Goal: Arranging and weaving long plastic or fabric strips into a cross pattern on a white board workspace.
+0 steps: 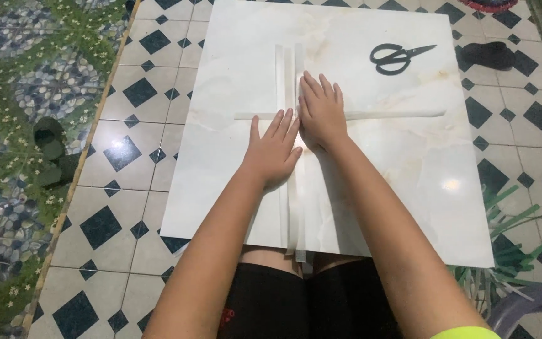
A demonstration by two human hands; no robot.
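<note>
White paper strips (288,69) lie crossed on a pale marble-look board (409,188): two or three long narrow ones run lengthwise from the far part of the board to its near edge, and one horizontal strip (396,115) crosses them about mid-board (all flat, thin, straight-edged, nearly the same colour as the board). Left hand (273,152) lies palm down over the crossing, fingers spread flat and extended, gripping nothing. Right hand (321,116) is just beside it, touching, also flat with fingers straight and slightly apart, pressing on the strips. The board is glossy and square, resting over the person's lap. Black scissors (399,58), blades closed, lie at the far right of the board, well apart from the hands. Underneath is a floor of white tiles (114,207) with dark diamonds, and a green floral mat (14,94) at left.
</note>
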